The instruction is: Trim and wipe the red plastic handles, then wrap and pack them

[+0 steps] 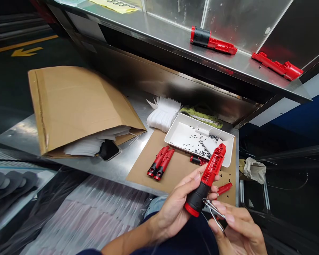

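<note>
My left hand (172, 209) is wrapped round a red and black plastic housing (198, 194), tilted with its open red end up and to the right. In my right hand (241, 226) are metal tweezers (215, 212), pinched between thumb and fingers. Their tips touch or nearly touch the side of the black sleeve; whether they grip a small part I cannot make out. Just beyond my hands lies a white tray (172, 132) scattered with tiny black parts. Two red and black housings (161, 163) rest side by side on the cardboard sheet (140, 170). Another red piece (224, 188) lies partly behind my left fingers.
An open cardboard box (82, 102) holding white sheets stands left, with a phone-like dark object (108, 150) at its mouth. A white stack (163, 115) sits behind the tray. Overhead, a metal shelf (162, 32) carries two more red housings (220, 46). Plastic-wrapped pieces (90, 216) lie lower left.
</note>
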{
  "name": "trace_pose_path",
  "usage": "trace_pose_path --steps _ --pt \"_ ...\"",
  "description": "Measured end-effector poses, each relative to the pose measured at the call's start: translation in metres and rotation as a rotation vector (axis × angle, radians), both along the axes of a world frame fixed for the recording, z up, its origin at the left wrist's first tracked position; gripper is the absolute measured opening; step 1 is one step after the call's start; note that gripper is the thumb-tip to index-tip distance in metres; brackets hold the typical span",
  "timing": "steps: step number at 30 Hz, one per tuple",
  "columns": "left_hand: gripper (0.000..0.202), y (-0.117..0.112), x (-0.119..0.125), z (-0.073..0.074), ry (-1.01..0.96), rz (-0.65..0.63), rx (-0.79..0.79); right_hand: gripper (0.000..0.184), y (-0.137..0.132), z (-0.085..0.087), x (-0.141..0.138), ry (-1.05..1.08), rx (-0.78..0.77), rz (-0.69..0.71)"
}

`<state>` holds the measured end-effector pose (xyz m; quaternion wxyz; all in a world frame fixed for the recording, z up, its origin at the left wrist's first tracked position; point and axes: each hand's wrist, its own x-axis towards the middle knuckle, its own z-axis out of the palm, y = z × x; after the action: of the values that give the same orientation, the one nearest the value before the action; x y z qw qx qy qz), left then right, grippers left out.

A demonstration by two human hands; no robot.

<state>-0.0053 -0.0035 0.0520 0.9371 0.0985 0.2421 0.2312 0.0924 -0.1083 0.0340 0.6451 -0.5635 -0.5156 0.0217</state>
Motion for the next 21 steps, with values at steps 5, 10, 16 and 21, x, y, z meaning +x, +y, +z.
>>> trace_pose_path --steps 5,10,16,21 --pt "0.036 0.000 0.000 0.000 -0.012 -0.015 0.013 0.025 0.004 0.002 -0.003 0.003 0.020 0.002" --pt "0.037 -0.001 0.001 -0.006 -0.023 -0.036 0.019 0.024 0.002 0.002 -0.003 -0.019 -0.015 -0.021" --pt "0.045 0.000 0.004 -0.009 -0.050 -0.065 0.025 0.028 0.000 0.002 0.000 -0.062 -0.031 -0.015" --pt "0.047 0.000 0.004 -0.010 -0.024 -0.077 0.017 0.029 0.001 0.005 0.001 -0.055 -0.022 -0.023"
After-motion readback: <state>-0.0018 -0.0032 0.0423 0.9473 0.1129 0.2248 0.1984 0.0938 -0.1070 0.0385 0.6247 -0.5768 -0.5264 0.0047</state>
